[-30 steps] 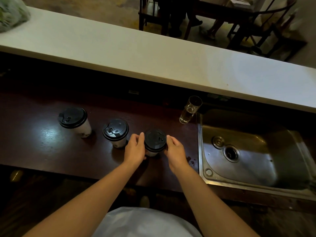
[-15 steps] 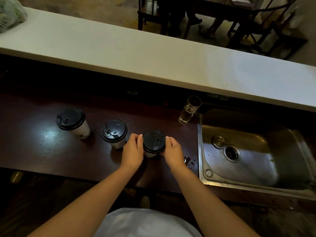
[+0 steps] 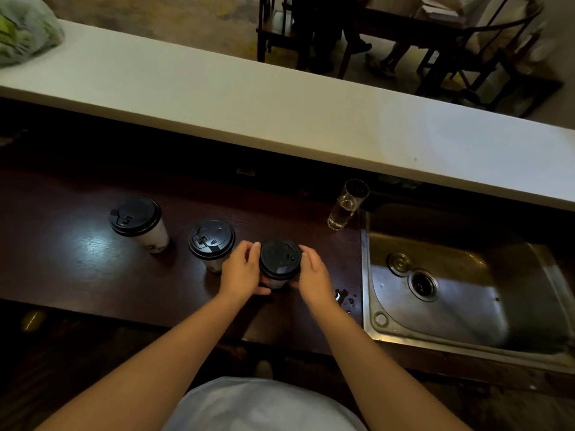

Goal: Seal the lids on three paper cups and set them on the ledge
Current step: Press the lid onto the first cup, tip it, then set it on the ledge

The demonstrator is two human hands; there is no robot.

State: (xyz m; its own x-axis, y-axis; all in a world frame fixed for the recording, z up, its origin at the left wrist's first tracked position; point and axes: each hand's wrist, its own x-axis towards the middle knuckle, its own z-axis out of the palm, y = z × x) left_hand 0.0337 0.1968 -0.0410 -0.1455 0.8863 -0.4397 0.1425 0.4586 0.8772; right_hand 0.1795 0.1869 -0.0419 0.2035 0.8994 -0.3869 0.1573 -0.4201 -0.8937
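Three white paper cups with black lids stand in a row on the dark wooden counter (image 3: 77,262). The right cup (image 3: 280,259) sits between my hands: my left hand (image 3: 241,272) grips its left side and my right hand (image 3: 312,275) its right side, fingertips on the lid's rim. The middle cup (image 3: 211,241) stands just left of my left hand, touching nothing. Farther left is the left cup (image 3: 137,217). The white ledge (image 3: 249,104) runs across the view behind the counter, higher up.
A drinking glass (image 3: 347,203) with some clear liquid stands at the counter's right end beside a steel sink (image 3: 466,306). A plastic bag (image 3: 25,29) lies on the ledge's far left. Water drops sit near my right wrist. Chairs and a table stand beyond the ledge.
My hands have stayed on the right cup; its lid has turned between them, so the marking now faces right. The other two cups have not moved.
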